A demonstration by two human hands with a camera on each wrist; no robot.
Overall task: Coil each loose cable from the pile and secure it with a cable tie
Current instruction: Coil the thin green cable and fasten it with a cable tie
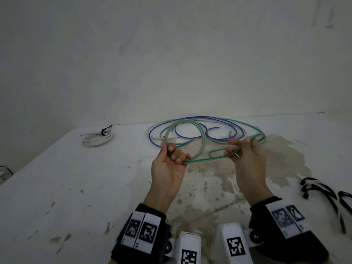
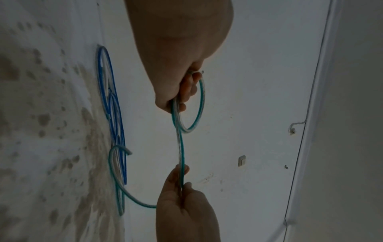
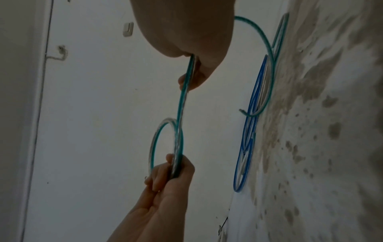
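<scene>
Progress, as judged from the table point(image 1: 57, 187): one white cable point(image 1: 97, 139) at the far left lies coiled and bound with a black tie — complete. Two cables remain.

The left hand point(image 1: 168, 164) is clamped on the gathered loops of the green cable point(image 1: 202, 141), held above the table near the centre; a round coil stands up from that grip. The strand runs rightward to the right hand point(image 1: 245, 159), which pinches it between thumb and fingers; the hands stay apart, joined only by the strand. Beyond the right hand the green cable trails back onto the table (uncoiled length is left).

The blue cable point(image 1: 190, 119) lies loose behind the hands, untouched, overlapping the green one.

Spare black cable ties point(image 1: 323, 193) lie at the far right edge.

The green cable appears translucent, thin, springy.
</scene>
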